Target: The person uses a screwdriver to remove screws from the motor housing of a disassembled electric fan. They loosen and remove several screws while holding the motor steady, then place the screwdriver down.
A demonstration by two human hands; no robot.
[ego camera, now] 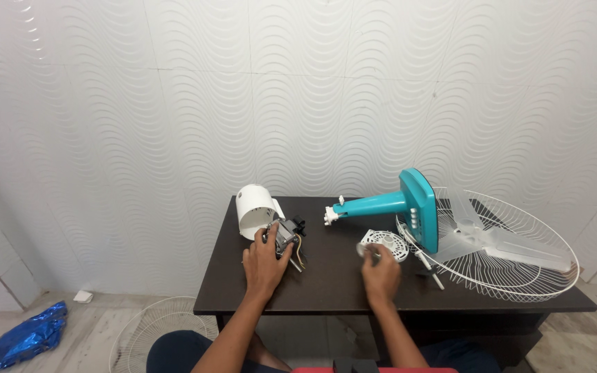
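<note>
Motor (286,235): left hand (265,264) wrapped around it, near white housing (256,209).
Right hand (380,271): fingers pinched on small metal part (363,251), beside round white cover (385,244).

A dark brown rectangular worktop (326,283) stands against a white wall (174,103) of tiles embossed with a wavy pattern, evenly lit. Below the worktop's left end, the pale tiled floor (84,331) carries a crumpled blue foil bag (27,336), a small white scrap (83,296) and a white wire fan guard (148,330).
</note>
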